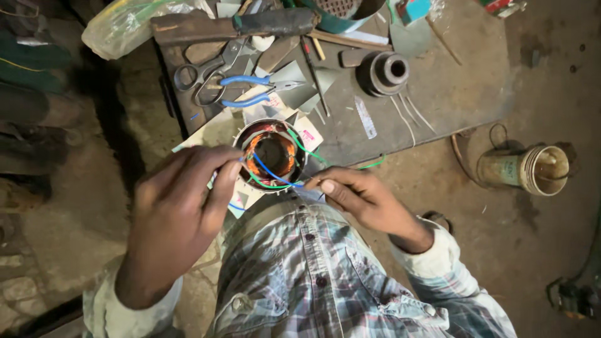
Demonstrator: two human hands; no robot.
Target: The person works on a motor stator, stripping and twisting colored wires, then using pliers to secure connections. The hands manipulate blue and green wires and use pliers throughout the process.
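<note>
A round motor stator [272, 154] with copper windings stands at the near edge of a dark work board [451, 94]. Blue and green wires [270, 173] run out of its bore toward me. My left hand [181, 209] is at the stator's left rim, fingertips pinched on a wire end. My right hand [360, 194] is just right of the stator, thumb and fingers closed on the blue wire where it leaves the core.
Blue-handled pliers [250, 91] and scissors [203, 72] lie behind the stator. A black pulley-like part [383, 73] sits at the board's middle, a plastic bag [128, 25] at back left. A cylindrical can [532, 169] lies on the floor to the right.
</note>
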